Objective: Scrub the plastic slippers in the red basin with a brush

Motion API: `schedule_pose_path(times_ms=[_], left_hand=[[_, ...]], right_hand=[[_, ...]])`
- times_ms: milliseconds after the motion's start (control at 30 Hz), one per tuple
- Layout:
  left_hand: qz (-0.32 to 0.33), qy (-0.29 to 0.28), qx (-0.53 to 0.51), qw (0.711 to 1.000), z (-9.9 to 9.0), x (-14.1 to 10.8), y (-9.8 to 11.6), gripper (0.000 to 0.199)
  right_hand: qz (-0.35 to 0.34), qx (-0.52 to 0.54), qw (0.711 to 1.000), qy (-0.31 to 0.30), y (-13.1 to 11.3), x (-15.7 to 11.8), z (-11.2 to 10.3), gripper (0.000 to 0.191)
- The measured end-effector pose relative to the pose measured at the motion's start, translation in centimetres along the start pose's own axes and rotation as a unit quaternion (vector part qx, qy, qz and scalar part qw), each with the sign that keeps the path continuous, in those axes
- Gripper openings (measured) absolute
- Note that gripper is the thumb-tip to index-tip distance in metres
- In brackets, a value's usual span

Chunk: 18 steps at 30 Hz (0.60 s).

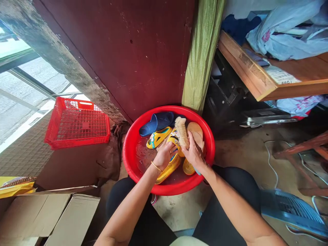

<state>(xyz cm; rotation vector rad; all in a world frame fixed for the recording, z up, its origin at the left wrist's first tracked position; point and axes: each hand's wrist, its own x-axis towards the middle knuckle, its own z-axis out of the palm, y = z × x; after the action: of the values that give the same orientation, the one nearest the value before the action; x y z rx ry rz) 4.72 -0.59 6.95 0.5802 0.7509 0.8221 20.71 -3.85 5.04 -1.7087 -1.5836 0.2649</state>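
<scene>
A red basin (130, 167) with water and several sandals in it stands between my knees. My left hand (164, 158) is closed round a yellow patterned sandal (167, 172), tilted over the basin. In my right hand (193, 153) is a scrubbing brush (181, 130), its pale bristles facing up and left, close beside the sandal's strap. Behind them lie a blue slipper (156, 123) and a yellow clog with holes (157, 137). On the right a tan sandal (195, 129) rests against the basin wall, and a yellow sole (189, 167) shows below my right wrist.
Left of the basin, a red plastic crate (78, 124) sits on cardboard. A cardboard box (38, 215) is at lower left. A dark red door panel (120, 58) rises behind the basin. At right are a wooden shelf (271, 87), a blue plastic chair (294, 208) and a white cable (268, 160).
</scene>
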Motion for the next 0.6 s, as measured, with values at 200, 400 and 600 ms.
schedule_pose_path(times_ms=[200, 400, 600], left_hand=[[0.063, -0.039, -0.087, 0.993, 2.7, 0.5, 2.4, 0.038], [0.032, -0.005, 0.148, 0.989, 4.7, 2.4, 0.3, 0.042], [0.242, 0.187, 0.410, 0.859, -5.1, 1.8, 2.6, 0.040]], right_hand=[[-0.008, 0.027, 0.998, 0.052, 0.9, 1.0, -2.1, 0.073], [-0.001, 0.016, 0.998, 0.061, 1.2, 1.7, -4.1, 0.068], [-0.062, -0.080, 0.990, -0.096, 0.7, 0.7, -3.1, 0.060]])
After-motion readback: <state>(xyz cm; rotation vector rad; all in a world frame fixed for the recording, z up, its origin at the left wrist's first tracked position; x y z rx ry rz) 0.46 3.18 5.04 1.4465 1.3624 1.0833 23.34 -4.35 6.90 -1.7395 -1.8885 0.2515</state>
